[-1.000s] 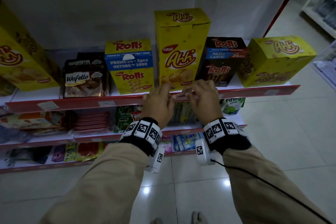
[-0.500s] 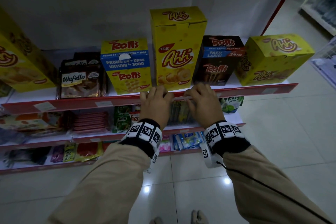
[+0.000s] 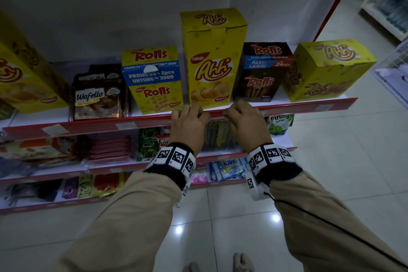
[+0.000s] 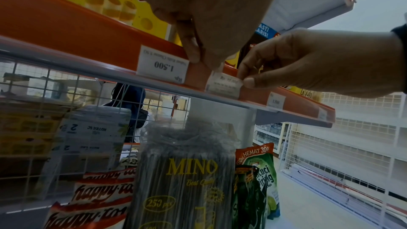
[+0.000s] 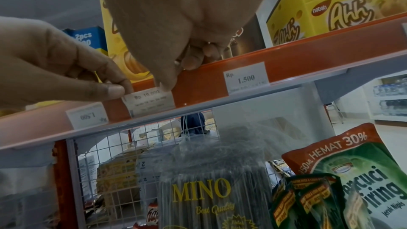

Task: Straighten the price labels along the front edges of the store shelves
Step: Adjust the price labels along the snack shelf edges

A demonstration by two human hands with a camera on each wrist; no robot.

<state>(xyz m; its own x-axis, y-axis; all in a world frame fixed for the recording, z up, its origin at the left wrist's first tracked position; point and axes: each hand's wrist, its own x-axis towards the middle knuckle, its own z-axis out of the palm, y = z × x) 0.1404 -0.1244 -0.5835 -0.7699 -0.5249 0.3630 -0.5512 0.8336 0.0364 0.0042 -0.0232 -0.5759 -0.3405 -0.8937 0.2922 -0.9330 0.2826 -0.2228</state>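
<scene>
The red price rail [image 3: 287, 107] of the top shelf carries the price label [image 5: 149, 102], below the tall Ahh box [image 3: 213, 57]. The left hand [image 5: 55, 69] pinches its 9 o'clock corner, the right hand [image 4: 308, 65] its 3 o'clock end, fingers curled. Best to slide both ends evenly until level with the rail, without creasing

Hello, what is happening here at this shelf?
A person is fixing a price label on the red front strip of the top shelf, below the tall yellow box. The left hand and the right hand each pinch one end of the label. It sits slightly tilted in the strip, not yet straight.
</scene>
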